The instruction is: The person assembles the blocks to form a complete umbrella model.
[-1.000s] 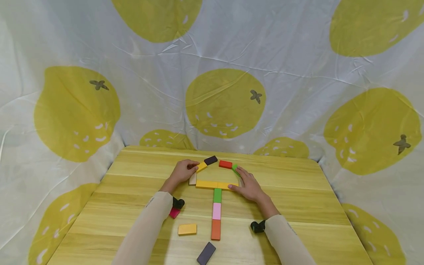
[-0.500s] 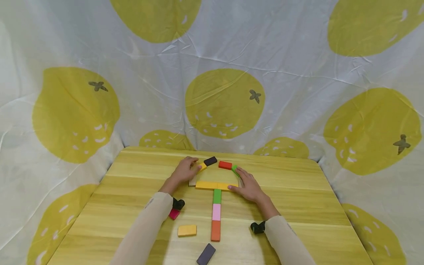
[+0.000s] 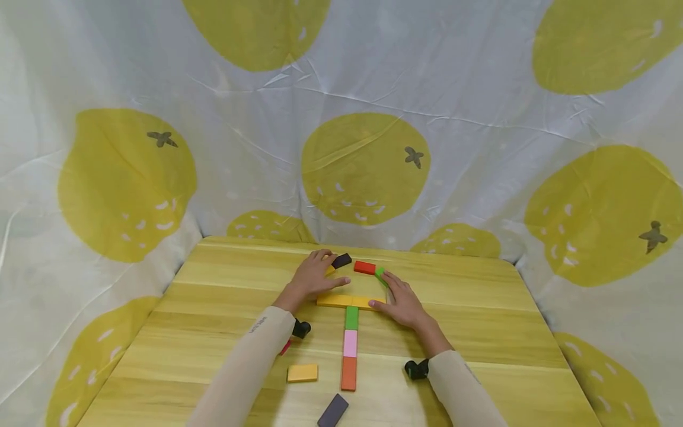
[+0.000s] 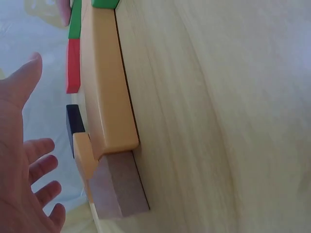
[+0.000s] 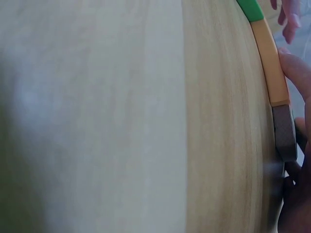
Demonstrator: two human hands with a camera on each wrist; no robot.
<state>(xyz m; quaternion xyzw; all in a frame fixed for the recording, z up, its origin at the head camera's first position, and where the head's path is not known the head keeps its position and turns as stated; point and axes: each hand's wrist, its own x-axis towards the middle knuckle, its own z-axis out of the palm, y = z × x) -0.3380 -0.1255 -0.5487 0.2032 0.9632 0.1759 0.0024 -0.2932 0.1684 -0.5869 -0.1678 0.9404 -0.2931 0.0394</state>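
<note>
My left hand (image 3: pixel 315 277) hovers over the left part of an arch of wooden blocks. In the left wrist view its fingers (image 4: pixel 43 167) are spread, holding nothing, beside the black block (image 4: pixel 74 121) and a yellow block (image 4: pixel 85 153). A pale block (image 4: pixel 119 187) ends the yellow row there. My right hand (image 3: pixel 401 302) rests at the arch's right side, fingers by the green block (image 3: pixel 380 273). Its thumb touches the end of the yellow row (image 3: pixel 360 302); a pale block (image 5: pixel 284 131) lies beside the palm. A red block (image 3: pixel 365 268) sits at the arch's top right.
Below the yellow row runs a stem of green (image 3: pixel 351 318), pink (image 3: pixel 350 343) and orange (image 3: pixel 348 373) blocks. A loose yellow block (image 3: pixel 302 373), a dark block (image 3: pixel 333 410) and a partly hidden red block (image 3: pixel 285 347) lie nearer. A lemon-print cloth (image 3: pixel 256 142) surrounds the table.
My left hand lets go of the yellow block on the arch's left side and moves right and over the blocks, its thumb stretching out. The right hand stays in place.
</note>
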